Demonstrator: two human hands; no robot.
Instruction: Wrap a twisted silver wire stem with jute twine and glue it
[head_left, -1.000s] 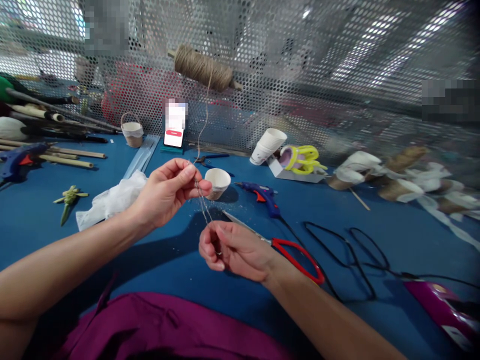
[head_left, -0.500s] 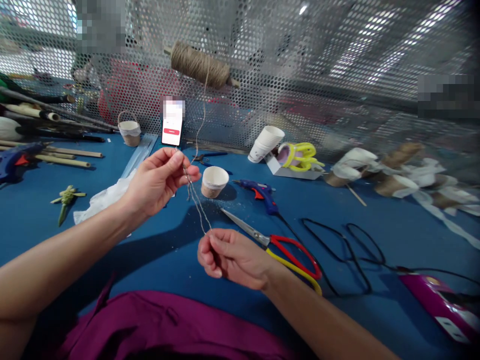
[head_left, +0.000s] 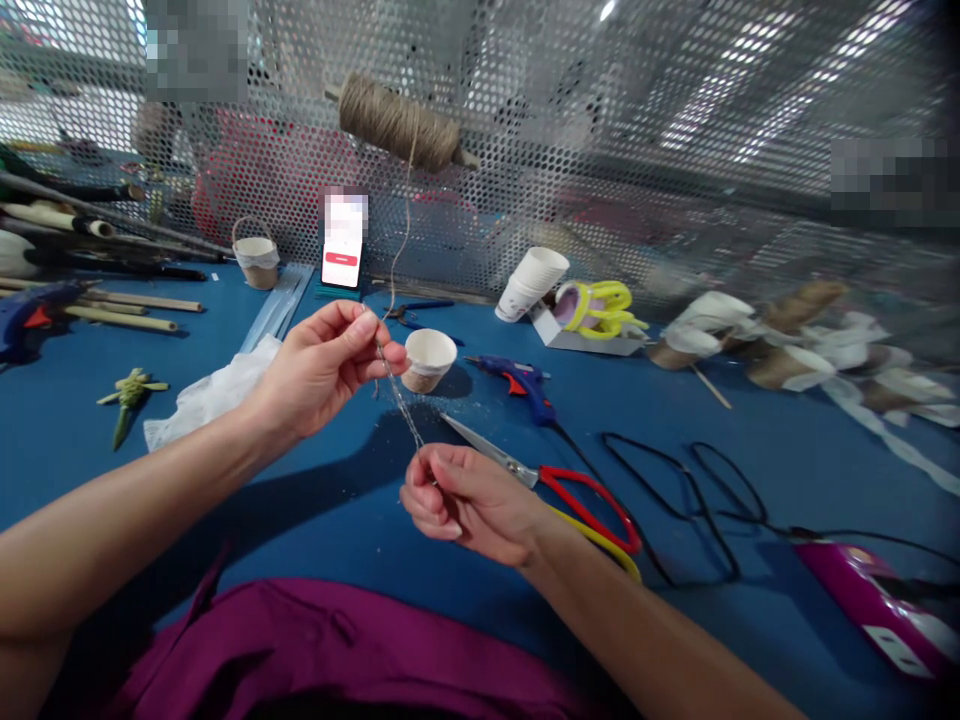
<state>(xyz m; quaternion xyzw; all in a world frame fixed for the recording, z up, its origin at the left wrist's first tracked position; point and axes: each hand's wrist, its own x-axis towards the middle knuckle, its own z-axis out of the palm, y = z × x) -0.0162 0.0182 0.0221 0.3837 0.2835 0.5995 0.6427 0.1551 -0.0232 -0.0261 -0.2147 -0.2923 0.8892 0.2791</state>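
A length of twine [head_left: 403,403] stretches between my two hands, its strands lying close together. My left hand [head_left: 334,352] is closed in a pinch on the upper end. Lower and to the right, my right hand [head_left: 465,500] pinches the other end. From the left fingers a single strand runs up to a spool of brown twine [head_left: 397,120] on a stick at the mesh. Just behind the hands stands a small white-rimmed paper cup [head_left: 429,362] with a brown lower wrap. Scissors [head_left: 517,470] with red and yellow handles lie beside my right hand.
A blue glue gun [head_left: 517,385] and its black cable lie right of the cup. Stacked paper cups [head_left: 534,283], a lit phone [head_left: 343,240], a handled cup basket [head_left: 256,262] and white fabric [head_left: 214,398] stand or lie around. A purple power strip [head_left: 874,600] sits at right.
The strands between my hands have come together into a tighter, twisted-looking line. My right hand has moved slightly up and right; my left hand has shifted slightly right.
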